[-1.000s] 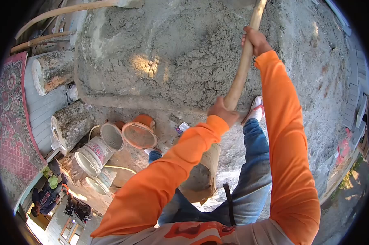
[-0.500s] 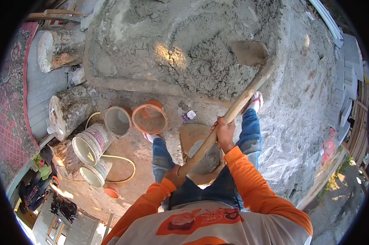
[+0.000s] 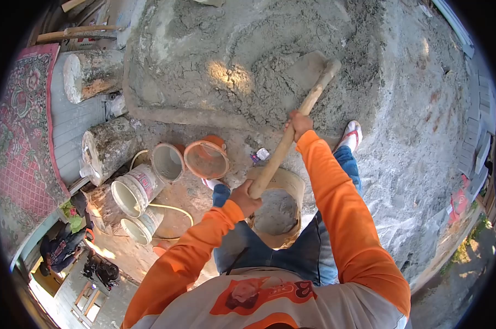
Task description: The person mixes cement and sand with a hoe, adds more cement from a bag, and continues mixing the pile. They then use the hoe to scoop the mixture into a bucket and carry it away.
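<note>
Both hands grip the wooden handle of a hoe (image 3: 283,153), which slants up and to the right. My left hand (image 3: 245,198) is wrapped round the handle's near end. Farther along, my right hand (image 3: 300,125) is closed on it, nearer the blade. The hoe's grey blade rests in wet mortar (image 3: 231,101), its edge partly hidden by the mix. Below the handle, between my legs, stands a pale container (image 3: 295,185) with grey material inside.
Left of my feet are an orange bucket (image 3: 219,142), a grey-lined bucket (image 3: 168,163) and white pails (image 3: 141,183). A yellowish hose (image 3: 174,207) loops beside them. Cut logs (image 3: 102,147) and a patterned rug (image 3: 31,131) lie farther left. A low rim (image 3: 187,116) borders the mortar.
Both hands have moved forward, away from my body, with the hoe. Its blade has shifted left through the mortar. My view has moved slightly.
</note>
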### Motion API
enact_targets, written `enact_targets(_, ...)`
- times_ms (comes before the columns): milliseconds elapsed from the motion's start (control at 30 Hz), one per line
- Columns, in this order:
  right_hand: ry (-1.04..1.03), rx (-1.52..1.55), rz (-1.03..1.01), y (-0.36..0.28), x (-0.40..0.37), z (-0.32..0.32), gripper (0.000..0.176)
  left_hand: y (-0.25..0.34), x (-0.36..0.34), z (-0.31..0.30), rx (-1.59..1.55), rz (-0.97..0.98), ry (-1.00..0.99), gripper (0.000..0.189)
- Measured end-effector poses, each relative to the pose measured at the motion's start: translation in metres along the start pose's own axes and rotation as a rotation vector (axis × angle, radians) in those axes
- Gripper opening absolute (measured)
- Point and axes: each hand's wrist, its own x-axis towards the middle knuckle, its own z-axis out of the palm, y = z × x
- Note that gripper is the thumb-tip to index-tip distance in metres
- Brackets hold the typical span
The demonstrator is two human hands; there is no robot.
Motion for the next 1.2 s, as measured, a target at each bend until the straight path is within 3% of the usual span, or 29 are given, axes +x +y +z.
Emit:
enact_targets(133,0.073,-0.13,-0.396,-0.098,-0.021,-0.04,0.013,0.026,0.053,0.071,-0.132,0.195,0.064,0.044)
enact_targets(167,0.129,-0.149,-0.531,-0.13,-0.028,-0.044,0.016,0.045,0.073,0.076,-0.143,0.224,0.07,0.045)
enact_targets(267,0.065,-0.111,-0.666,-0.205,-0.014,-0.042,0.019,0.101,0.119,0.07,-0.113,0.25,0.178,0.046)
enact_targets(367,0.042,-0.168,-0.472,-0.211,0.022,-0.031,0.018,0.118,0.119,0.06,-0.026,0.26,0.221,0.049)
enact_targets(433,-0.047,-0.307,-0.259,-0.154,0.047,-0.024,0.017,0.113,0.078,0.06,-0.064,-0.004,0.075,0.054)
enact_targets(500,-0.209,-0.509,-0.014,-0.084,0.086,-0.032,0.019,0.118,0.023,0.069,-0.228,-0.085,0.032,0.06)
enact_targets(567,-0.234,-0.384,0.179,-0.057,0.083,-0.034,0.021,0.144,-0.019,0.049,-0.321,-0.151,-0.112,0.064)
enact_targets(600,-0.249,-0.408,0.182,-0.054,0.073,-0.038,0.021,0.152,-0.031,0.046,-0.34,-0.156,-0.091,0.064)
enact_targets(700,-0.281,-0.429,0.135,-0.097,0.063,-0.034,0.019,0.173,-0.038,0.04,-0.521,0.06,-0.057,0.065)
enact_targets(767,-0.358,-0.369,0.39,-0.128,0.048,-0.035,0.016,0.197,-0.047,0.032,-0.875,0.27,-0.1,0.07)
enact_targets(800,-0.338,-0.392,0.403,-0.134,0.029,-0.035,0.016,0.212,-0.058,0.019,-0.986,0.34,-0.128,0.073)
enact_targets(900,-0.412,-0.327,0.236,-0.167,-0.039,-0.016,0.013,0.233,-0.093,-0.024,-1.023,0.5,-0.258,0.077)
enact_targets(967,-0.329,-0.383,0.16,-0.162,-0.104,0.017,0.013,0.226,-0.129,-0.035,-1.179,0.672,-0.144,0.077)
enact_targets(1033,-0.336,-0.568,0.191,-0.153,-0.123,0.03,0.015,0.212,-0.16,-0.037,-1.268,0.733,-0.053,0.08)
enact_targets(1100,-0.276,-0.639,0.184,-0.134,-0.158,0.059,0.016,0.192,-0.196,-0.056,-1.329,0.734,-0.121,0.084)
enact_targets(1167,-0.349,-0.781,0.245,-0.118,-0.173,0.082,0.018,0.17,-0.226,-0.074,-1.303,0.799,-0.147,0.088)
enact_targets(1200,-0.361,-0.843,0.24,-0.107,-0.189,0.106,0.018,0.155,-0.24,-0.089,-1.383,0.85,-0.283,0.091)
